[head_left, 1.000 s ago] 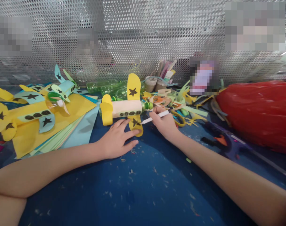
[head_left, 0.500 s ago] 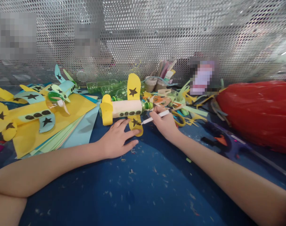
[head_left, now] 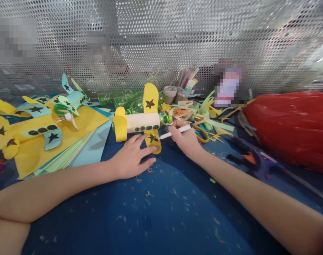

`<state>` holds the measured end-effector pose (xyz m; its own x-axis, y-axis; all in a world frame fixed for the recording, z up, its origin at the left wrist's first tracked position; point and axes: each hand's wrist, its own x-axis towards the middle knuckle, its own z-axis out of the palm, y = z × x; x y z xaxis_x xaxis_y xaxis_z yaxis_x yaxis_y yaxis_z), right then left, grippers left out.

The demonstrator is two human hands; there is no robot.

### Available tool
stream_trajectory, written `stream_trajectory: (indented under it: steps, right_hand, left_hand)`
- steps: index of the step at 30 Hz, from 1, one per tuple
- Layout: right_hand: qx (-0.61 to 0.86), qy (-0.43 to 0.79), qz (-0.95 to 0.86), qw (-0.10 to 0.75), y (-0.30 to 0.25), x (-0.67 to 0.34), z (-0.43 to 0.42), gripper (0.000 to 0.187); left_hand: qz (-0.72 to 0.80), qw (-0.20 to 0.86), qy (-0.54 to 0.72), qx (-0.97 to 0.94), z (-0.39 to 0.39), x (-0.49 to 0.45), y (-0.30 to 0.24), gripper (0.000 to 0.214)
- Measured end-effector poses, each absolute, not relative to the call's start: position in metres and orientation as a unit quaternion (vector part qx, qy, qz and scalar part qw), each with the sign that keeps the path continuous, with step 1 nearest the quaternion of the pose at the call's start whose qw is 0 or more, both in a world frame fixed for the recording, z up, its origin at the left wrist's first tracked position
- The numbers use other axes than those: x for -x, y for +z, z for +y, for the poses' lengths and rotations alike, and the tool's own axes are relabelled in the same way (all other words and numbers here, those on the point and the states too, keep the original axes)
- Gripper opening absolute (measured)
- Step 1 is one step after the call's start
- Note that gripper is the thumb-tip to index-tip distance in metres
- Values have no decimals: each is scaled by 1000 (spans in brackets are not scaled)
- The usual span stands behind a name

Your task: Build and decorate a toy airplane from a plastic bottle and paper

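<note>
A toy plane [head_left: 141,122] made from a bottle with a cream body and yellow wings lies on the blue table [head_left: 156,212]. Black stars mark both wings. My left hand [head_left: 133,157] lies flat with fingers spread, pressing the near yellow wing [head_left: 153,140] down. My right hand [head_left: 186,140] grips a white marker [head_left: 176,131], whose tip points at the star on that near wing.
Finished paper planes [head_left: 31,124] rest on a stack of yellow and pale sheets [head_left: 71,141] at the left. Green bottles [head_left: 124,99], cups of sticks [head_left: 177,94], paper scraps, yellow-handled scissors [head_left: 201,132], a glue gun [head_left: 243,157] and a red bag [head_left: 291,124] stand behind and right. A perforated metal wall [head_left: 161,39] closes the back.
Nothing has visibly changed beyond a slight shift of the marker tip near the wing star.
</note>
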<state>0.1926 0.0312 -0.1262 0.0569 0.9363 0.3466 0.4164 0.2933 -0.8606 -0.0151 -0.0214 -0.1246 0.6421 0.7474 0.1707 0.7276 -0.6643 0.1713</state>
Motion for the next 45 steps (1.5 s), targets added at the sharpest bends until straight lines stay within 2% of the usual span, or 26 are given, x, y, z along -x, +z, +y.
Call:
stream_trajectory:
  steps: [24,33,45]
  right_hand:
    - [532,274,-653,464,-124,-191,29,24]
    - [545,264,-619,501,-123,-189,30,22]
    - [573,260,-626,460,-119,-189,28,24]
  left_hand:
    - [408,43,113,-905,-21,14,-125,41]
    - [407,46,119,-904,-21,15,-126,41]
    - [402,45,135,-905,-21,16,-128,39]
